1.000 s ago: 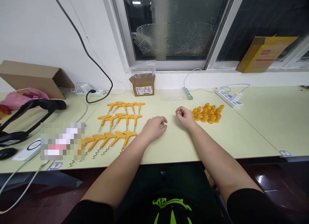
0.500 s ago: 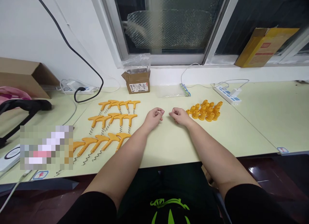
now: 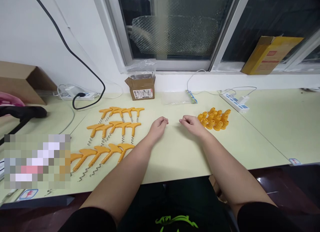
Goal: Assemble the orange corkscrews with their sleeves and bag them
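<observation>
My left hand (image 3: 159,128) hovers low over the middle of the table with its fingers curled together, and I see nothing in it. Across a short gap, my right hand (image 3: 192,124) is curled into a loose fist, also with nothing showing. To the left lie several yellow-handled corkscrews (image 3: 122,128) in three rows, their metal spirals pointing toward me. My left forearm covers part of the nearest row. Just beyond my right hand stand several yellow plastic sleeves (image 3: 210,124), grouped upright; the hand hides part of the group's left side.
An opened cardboard box (image 3: 142,88) sits against the wall beside a clear plastic bag (image 3: 176,97). Power strips stand at the back left (image 3: 83,95) and right (image 3: 235,101). A black cable (image 3: 72,52) hangs down at left. A blurred patch (image 3: 37,162) hides the left front.
My hands have drawn slightly apart, the right one moving right, closer to the yellow sleeves. The view has tilted a little upward. The corkscrews and sleeves lie as before.
</observation>
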Motion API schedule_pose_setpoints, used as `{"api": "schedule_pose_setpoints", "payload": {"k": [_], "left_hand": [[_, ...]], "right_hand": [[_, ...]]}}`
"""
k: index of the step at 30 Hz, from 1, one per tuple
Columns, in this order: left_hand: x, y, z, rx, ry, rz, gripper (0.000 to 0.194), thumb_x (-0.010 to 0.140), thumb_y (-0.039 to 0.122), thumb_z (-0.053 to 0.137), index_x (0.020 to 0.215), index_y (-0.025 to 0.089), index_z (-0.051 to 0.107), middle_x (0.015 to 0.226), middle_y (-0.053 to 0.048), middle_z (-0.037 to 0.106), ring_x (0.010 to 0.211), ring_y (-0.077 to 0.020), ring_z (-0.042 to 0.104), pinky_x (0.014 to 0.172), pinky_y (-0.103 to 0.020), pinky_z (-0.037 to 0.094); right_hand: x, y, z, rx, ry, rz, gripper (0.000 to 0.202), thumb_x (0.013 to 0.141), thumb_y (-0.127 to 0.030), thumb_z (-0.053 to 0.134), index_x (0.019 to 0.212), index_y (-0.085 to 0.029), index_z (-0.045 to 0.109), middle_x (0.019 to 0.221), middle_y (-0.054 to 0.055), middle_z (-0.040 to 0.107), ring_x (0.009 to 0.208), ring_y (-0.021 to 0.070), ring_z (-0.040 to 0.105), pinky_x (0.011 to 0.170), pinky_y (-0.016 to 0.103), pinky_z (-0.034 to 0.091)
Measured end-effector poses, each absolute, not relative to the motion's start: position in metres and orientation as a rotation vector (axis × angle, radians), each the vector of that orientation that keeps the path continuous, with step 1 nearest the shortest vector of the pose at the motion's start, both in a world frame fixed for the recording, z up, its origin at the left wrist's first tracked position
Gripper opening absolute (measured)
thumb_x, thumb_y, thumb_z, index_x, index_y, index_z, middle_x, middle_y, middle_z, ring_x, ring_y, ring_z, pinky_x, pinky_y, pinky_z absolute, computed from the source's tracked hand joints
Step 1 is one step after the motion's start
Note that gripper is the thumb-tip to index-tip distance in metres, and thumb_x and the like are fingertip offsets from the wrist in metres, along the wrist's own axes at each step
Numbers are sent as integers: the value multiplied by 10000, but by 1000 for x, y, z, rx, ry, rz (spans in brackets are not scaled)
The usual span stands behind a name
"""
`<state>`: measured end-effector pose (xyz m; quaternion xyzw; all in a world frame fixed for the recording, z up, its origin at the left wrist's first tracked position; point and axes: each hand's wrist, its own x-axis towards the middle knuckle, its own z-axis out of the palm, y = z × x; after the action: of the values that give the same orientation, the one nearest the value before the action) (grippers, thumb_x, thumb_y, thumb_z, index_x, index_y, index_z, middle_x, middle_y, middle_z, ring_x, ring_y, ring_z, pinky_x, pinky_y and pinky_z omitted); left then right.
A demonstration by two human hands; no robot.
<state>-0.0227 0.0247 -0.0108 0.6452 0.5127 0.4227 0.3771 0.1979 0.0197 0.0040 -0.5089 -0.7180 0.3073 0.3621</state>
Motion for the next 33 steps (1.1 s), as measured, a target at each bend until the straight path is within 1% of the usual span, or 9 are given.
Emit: {"api": "schedule_pose_setpoints", "payload": {"k": [2,5,7,9,16,19,23,29,33], "left_hand": [[-22,22,-10,1681,1261,1064,188,907,339,505,845,198,613,759,6,582,723,-155,523,691,-272,415],[-22,18,-11,1699,1237,1002,169,917,348,520,925,210,618,670,45,487,644,-144,463,630,-267,366],[-22,17,-13,1721,1235,960,171,918,349,528,966,216,625,630,62,422,605,-140,423,603,-266,338],[-23,17,-14,1754,1222,939,166,908,324,533,985,215,632,640,62,428,615,-137,431,613,-265,341],[-24,16,-12,1803,1183,884,169,876,296,545,973,207,651,650,61,429,625,-138,435,629,-264,358],[-24,14,-10,1817,1172,867,167,862,293,552,960,206,655,636,63,414,612,-139,424,617,-262,355],[-24,12,-10,1836,1158,825,170,861,292,551,961,206,658,634,58,436,605,-140,423,600,-262,344],[-24,10,-8,1877,1163,797,159,862,283,552,947,206,663,634,59,435,612,-138,421,613,-266,348],[-25,9,-6,1897,1166,765,163,853,274,553,947,207,668,643,55,460,621,-140,434,615,-267,353]], "right_hand": [[197,18,5,-1311,-1872,795,371,916,-485,570,689,-219,448,612,-59,370,592,119,354,580,270,291],[197,17,5,-1320,-1916,811,259,896,-421,576,745,-215,540,593,-63,411,573,120,382,576,265,302],[197,18,4,-1319,-1942,820,203,865,-353,575,725,-212,536,591,-61,429,576,119,398,577,263,307],[198,19,2,-1319,-1957,830,188,844,-319,569,700,-209,517,599,-58,446,584,117,413,581,261,314],[199,22,-3,-1356,-2015,884,187,851,-384,595,800,-205,613,650,-45,518,615,129,451,591,269,340],[200,21,-3,-1359,-2029,883,179,846,-377,601,822,-203,630,657,-41,531,620,131,461,597,269,348],[200,21,-2,-1368,-2043,887,173,845,-363,594,847,-198,647,662,-39,537,628,133,476,610,269,358],[200,20,-1,-1383,-2027,906,168,843,-357,598,864,-203,660,671,-41,540,643,137,488,614,271,366],[200,20,-1,-1384,-2028,908,164,842,-350,602,870,-202,666,674,-39,548,641,135,490,617,270,366]]}}
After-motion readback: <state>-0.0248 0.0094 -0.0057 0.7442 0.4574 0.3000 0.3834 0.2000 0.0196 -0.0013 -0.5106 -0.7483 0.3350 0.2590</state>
